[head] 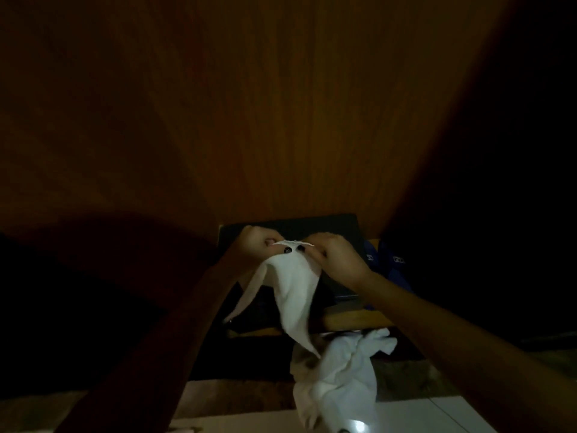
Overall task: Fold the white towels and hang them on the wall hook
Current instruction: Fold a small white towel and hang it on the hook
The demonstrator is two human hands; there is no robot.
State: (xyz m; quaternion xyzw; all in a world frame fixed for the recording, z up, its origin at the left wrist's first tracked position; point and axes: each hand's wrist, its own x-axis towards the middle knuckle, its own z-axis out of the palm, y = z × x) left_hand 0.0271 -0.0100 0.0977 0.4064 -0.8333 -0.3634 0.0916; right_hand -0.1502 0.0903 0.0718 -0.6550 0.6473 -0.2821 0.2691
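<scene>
Wall [281, 120]: wood panel, behind the fingers.
Heap [340, 379]: crumpled white towel, well below the fingers, untouched.
Towel [293, 292]: top edge level between both hands; long axis vertical, tip pointing down toward the heap.
Left hand [253, 245]: fingers curled, pinching the edge's left end.
Right hand [337, 257]: fingers curled, pinching the right end.

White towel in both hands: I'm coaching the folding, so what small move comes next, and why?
Probably slide the left hand and right hand apart along the top edge of the white cloth towel: they pinch it close together, so it hangs bunched and narrow, not spread for folding.
</scene>
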